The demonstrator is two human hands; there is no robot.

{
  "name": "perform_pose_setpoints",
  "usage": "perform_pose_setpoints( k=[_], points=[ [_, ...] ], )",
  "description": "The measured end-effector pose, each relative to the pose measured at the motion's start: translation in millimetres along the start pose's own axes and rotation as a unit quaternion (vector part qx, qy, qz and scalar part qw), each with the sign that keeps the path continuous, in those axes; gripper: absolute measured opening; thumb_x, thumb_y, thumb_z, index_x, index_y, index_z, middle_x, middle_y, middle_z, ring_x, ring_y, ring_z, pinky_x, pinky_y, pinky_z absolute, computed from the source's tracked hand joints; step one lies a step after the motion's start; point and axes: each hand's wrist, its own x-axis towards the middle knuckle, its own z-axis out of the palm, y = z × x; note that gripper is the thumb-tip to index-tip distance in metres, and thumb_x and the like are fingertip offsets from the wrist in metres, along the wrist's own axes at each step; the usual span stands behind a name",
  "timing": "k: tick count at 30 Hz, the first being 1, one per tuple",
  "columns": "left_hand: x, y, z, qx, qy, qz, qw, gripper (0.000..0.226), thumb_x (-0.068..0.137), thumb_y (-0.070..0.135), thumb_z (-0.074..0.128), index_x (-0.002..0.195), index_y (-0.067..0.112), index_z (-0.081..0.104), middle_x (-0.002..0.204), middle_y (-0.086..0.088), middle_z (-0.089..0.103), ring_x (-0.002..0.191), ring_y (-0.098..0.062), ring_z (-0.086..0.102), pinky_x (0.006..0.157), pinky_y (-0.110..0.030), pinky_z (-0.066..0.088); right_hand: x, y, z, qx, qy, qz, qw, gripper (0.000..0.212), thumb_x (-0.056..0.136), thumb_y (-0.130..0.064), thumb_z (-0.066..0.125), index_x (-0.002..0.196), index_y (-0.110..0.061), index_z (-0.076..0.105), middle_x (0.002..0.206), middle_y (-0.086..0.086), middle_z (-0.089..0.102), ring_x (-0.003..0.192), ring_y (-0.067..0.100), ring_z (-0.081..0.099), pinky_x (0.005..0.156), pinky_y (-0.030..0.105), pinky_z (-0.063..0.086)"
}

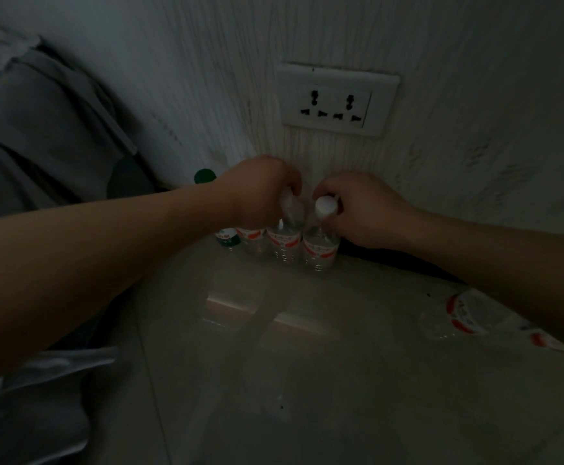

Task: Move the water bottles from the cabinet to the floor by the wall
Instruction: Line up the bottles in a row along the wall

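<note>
Pale wood-grain wall with a double socket rises just behind both grips, glossy floor spreading beneath them. Water bottles stand upright in a row at the wall's foot. The left grip is curled round the top of the next-to-last bottle, and the right grip pinches the white cap of the end bottle beside it.

- Four water bottles stand upright in a row on the floor, tight against the wall.
- Green-label bottle – leftmost, largely hidden.
- Second bottle – clear, red label, top hidden.
- Third bottle – red label; left hand grips its top.
- White-capped bottle – rightmost, red label; right hand pinches the cap.
- Fallen bottle – red label, on its side, well apart to the right.
</note>
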Motion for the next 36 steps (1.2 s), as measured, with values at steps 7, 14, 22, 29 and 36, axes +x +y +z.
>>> perform_pose_setpoints(
  k=[7,14,22,29,36],
  points=[
    [-2,1,-2,0.006,0.001,0.001,1.000,0.036,0.081,0.019,0.071,0.117,0.017,0.065,0.111,-0.007,0.065,0.100,-0.023,0.061,0.085,-0.035,0.049,-1,-3,-2,-0.005,0.003,-0.003,1.000,0.024,0.079,-0.017,0.068,0.103,-0.014,0.068,0.101,0.002,0.068,0.090,0.017,0.060,0.073,0.028,0.042],
    [-5,6,-5,0.000,-0.001,-0.004,1.000,0.036,0.082,0.024,0.069,0.117,0.018,0.065,0.111,-0.005,0.066,0.100,-0.022,0.062,0.087,-0.039,0.051,-2,-3,-2,0.007,0.004,0.000,1.000,0.025,0.081,-0.017,0.067,0.106,-0.014,0.067,0.103,0.001,0.067,0.086,0.010,0.053,0.071,0.024,0.038],
    [-14,13,-18,0.007,0.015,-0.018,1.000,0.048,0.079,0.028,0.074,0.124,0.021,0.060,0.116,-0.004,0.060,0.105,-0.021,0.056,0.087,-0.036,0.049,-6,0,-6,0.007,-0.005,0.024,1.000,0.048,0.083,-0.030,0.068,0.127,-0.015,0.055,0.114,0.001,0.060,0.085,0.007,0.049,0.065,0.019,0.033],
    [-21,34,-30,0.004,0.046,-0.008,0.999,0.049,0.080,0.039,0.074,0.124,0.024,0.060,0.114,-0.003,0.060,0.100,-0.018,0.057,0.084,-0.037,0.051,-28,8,-27,0.009,-0.005,0.043,0.999,0.062,0.077,-0.044,0.073,0.131,-0.021,0.051,0.118,-0.004,0.057,0.087,0.005,0.050,0.062,0.010,0.032],
    [-15,87,-32,-0.024,0.040,0.047,0.998,0.061,0.075,0.049,0.075,0.129,0.027,0.056,0.120,0.003,0.059,0.104,-0.012,0.055,0.083,-0.024,0.041,-76,26,-65,-0.034,-0.033,0.044,0.998,0.067,0.074,-0.038,0.078,0.132,-0.023,0.048,0.123,-0.005,0.055,0.094,0.010,0.056,0.072,0.018,0.037]
  ],
)
